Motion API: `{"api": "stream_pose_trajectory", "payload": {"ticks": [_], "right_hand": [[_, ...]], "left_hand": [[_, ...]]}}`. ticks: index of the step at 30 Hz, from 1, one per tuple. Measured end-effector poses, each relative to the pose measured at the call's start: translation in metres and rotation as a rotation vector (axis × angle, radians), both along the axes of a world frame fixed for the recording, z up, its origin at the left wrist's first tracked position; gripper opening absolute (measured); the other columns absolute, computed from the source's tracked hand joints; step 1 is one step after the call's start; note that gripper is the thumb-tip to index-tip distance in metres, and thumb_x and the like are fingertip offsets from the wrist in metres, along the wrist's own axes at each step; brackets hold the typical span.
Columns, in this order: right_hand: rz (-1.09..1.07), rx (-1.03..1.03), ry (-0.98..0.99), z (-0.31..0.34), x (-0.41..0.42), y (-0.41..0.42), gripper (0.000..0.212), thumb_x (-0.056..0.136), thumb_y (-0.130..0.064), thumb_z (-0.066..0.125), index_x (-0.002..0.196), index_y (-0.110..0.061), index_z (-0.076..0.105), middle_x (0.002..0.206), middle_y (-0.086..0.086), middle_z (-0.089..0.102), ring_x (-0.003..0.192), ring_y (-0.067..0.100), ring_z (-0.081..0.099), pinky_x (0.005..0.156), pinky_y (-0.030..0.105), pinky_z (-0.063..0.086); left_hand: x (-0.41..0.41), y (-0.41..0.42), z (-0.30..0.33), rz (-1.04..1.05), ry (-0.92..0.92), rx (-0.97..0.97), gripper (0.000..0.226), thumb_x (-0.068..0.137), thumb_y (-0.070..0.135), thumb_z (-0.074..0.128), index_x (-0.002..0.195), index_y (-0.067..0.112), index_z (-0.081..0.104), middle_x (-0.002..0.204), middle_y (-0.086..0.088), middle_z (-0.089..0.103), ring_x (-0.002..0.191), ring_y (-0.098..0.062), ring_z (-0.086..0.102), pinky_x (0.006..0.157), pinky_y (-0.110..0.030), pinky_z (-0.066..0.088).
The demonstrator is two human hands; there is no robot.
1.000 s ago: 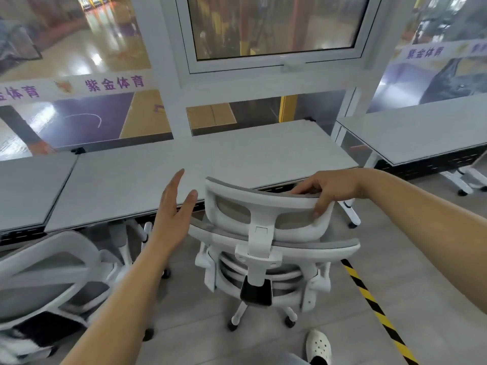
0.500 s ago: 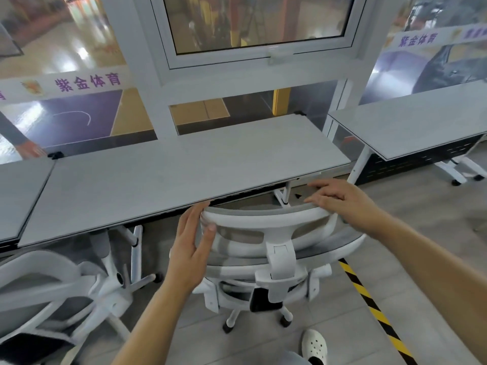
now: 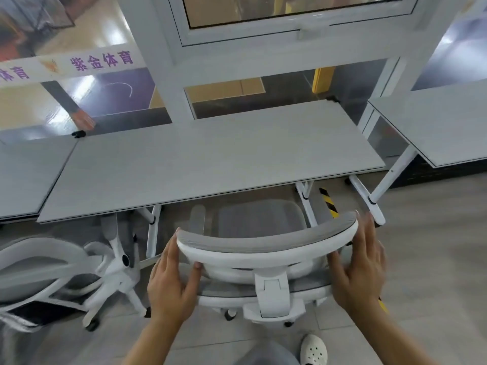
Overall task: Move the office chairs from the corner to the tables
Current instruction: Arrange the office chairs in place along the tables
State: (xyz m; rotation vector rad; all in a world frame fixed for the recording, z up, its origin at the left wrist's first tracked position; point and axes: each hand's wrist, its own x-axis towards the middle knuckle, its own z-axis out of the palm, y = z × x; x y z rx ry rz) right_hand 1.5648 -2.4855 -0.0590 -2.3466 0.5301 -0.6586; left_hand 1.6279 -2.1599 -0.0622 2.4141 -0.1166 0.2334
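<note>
The left hand (image 3: 168, 283) gripped the left end of the headrest (image 3: 266, 245) of a white office chair (image 3: 266, 285), its thumb curled under the rim and its fingers laid along the outer edge. The right hand (image 3: 361, 270) held the right end, fingers nearly straight along the outside and thumb pressed against the inner side; motion blur made it hard to tell how firmly it clasped. Just beyond the fingertips of both hands the chair's grey mesh seat (image 3: 261, 219) sat partly under the near edge of a grey table (image 3: 210, 159). To the left of the left hand stood a second chair (image 3: 52, 275), also at the table's edge. Beyond the right hand's fingers, another table (image 3: 442, 127) stood apart. Below the right wrist, a white shoe (image 3: 313, 350) rested on the floor (image 3: 434, 246).
</note>
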Motion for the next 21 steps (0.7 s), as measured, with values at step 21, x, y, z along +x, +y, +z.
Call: {"api": "stream_pose_trajectory", "payload": {"ticks": [21], "right_hand": [[0.039,-0.077,0.36,-0.005,0.075,-0.072,0.083,0.085,-0.071,0.032,0.154,-0.029,0.013,0.156,-0.001,0.035,0.142,0.024,0.035,0.119,0.05,0.014]], "left_hand": [[0.063,-0.059,0.008,-0.121,0.053,0.238,0.084,0.088,0.067,0.028,0.154,0.017,0.014,0.07,0.009,0.071,0.098,-0.019,0.065,0.096,-0.036,0.042]]}}
